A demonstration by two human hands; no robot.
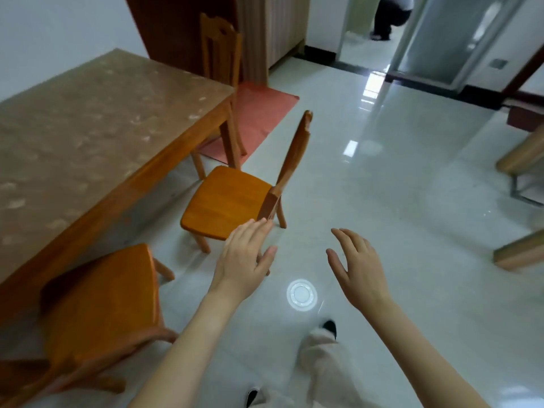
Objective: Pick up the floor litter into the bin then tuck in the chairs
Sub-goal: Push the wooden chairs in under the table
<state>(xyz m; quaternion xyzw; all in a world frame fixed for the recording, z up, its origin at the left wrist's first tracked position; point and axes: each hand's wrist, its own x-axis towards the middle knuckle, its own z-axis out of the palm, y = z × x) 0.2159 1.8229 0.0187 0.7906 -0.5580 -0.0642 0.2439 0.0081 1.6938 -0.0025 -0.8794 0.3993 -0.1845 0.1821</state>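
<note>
Surface (88, 119): the long wooden dining surface fills the left of the frame, its top under a patterned cover, its near edge running from lower left toward the upper centre.
Floor (397, 201): pale glossy tiles across the centre and right, with a red mat (259, 113) at the surface's far end.
Near chair (100, 304): lower left of the frame, its seat beside the surface's edge, well left of my left forearm.
Middle chair (226, 198): centre of the frame, standing out from the surface with its back toward the open floor; my left fingertips are just at the lower corner of its backrest, whether touching I cannot tell.
Far chair (219, 54): upper centre, at the surface's far end, its backrest upright.
My left hand (244, 260): centre, fingers spread loose, holding nothing.
My right hand (356, 266): right of centre, palm turned inward, fingers loosely apart, holding nothing.
My legs: light trousers and a dark shoe (329, 328) at the bottom centre.
Litter (302, 295): a round clear plastic lid flat on the floor, below and between my two hands, just ahead of my shoe, nothing lying over it.
</note>
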